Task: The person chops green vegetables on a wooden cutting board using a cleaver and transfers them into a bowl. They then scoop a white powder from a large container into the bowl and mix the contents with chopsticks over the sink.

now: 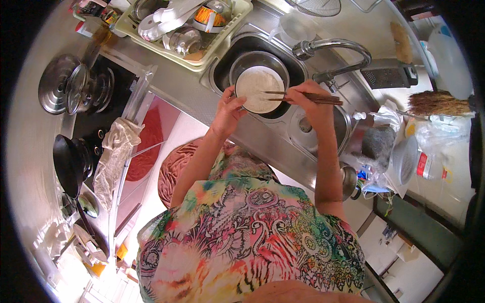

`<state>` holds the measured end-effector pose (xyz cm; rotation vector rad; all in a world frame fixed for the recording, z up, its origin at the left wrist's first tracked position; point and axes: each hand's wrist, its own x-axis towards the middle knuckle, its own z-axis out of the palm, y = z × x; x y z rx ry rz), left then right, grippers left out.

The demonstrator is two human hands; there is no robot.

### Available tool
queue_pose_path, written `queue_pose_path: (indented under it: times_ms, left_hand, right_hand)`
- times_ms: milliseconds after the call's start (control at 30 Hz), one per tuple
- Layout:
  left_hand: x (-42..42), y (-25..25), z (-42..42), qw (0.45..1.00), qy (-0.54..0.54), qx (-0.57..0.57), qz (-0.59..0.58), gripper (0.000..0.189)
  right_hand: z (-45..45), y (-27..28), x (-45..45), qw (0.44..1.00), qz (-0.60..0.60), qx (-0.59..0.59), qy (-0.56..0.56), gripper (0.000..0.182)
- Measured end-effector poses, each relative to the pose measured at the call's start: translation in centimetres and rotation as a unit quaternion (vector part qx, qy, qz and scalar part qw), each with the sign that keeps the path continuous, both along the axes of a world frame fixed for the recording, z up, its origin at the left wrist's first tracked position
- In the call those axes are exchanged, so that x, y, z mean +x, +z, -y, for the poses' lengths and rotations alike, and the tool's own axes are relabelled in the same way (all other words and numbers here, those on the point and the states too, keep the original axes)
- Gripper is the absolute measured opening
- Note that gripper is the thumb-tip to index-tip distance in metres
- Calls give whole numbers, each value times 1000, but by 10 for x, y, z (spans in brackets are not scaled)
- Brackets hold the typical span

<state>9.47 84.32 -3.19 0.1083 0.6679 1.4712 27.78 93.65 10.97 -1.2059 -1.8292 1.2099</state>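
My left hand (231, 108) grips the near left rim of a white bowl (280, 77), thumb on the edge. Pale beige powder or paste (257, 85), I cannot tell which, covers the inside of the bowl. In my right hand (308, 100) is a pair of brown chopsticks (322, 99), whose tips reach over the contents. Behind and partly under the bowl, a round metal basin (259, 58) stands in the dark sink basin (221, 70).
A chrome faucet (341, 42) arches in at the right of the sink. A clear plastic jug (297, 28) stands behind it. At the upper left is a pale yellow dish rack (206, 64) with bowls. Pot lids (58, 85) and a black wok (67, 164) sit by the stove on the left.
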Motion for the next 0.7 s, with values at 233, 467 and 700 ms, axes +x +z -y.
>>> queue_pose_path:
  times_ms: [233,467,700]
  left_hand:
    - [7,5,0,1000,11,4,-13,53]
    - [15,3,-5,1000,23,10,-1,52]
    - [20,6,-5,1000,14,11,-23,51]
  right_hand:
    - [-6,-4,-4,999,-32,-17,41,7]
    - [-17,-12,2,998,-40,35,31,7]
    - [-16,-2,9,998,-61,-15,-10,6]
